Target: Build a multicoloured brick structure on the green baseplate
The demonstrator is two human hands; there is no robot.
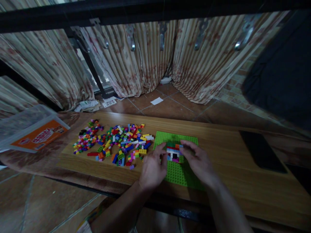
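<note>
A small toy-brick house (173,152) stands on a green studded baseplate (178,174). It has white, blue, red and orange bricks, green on top, a dark opening in its front and a bit of pink low down. My left hand (154,168) grips its left side between thumb and fingers. Against the right side, near the upper bricks, press the fingers of my right hand (198,161). The hands cover both flanks of the build, so any small brick under the fingertips is hidden.
Many loose toy bricks (126,142) lie spread over the wooden board (225,155) left of the baseplate. At the far left is a clear plastic box (39,129) with an orange label. A dark flat panel (261,150) lies at the right. Striped curtains (150,58) hang behind.
</note>
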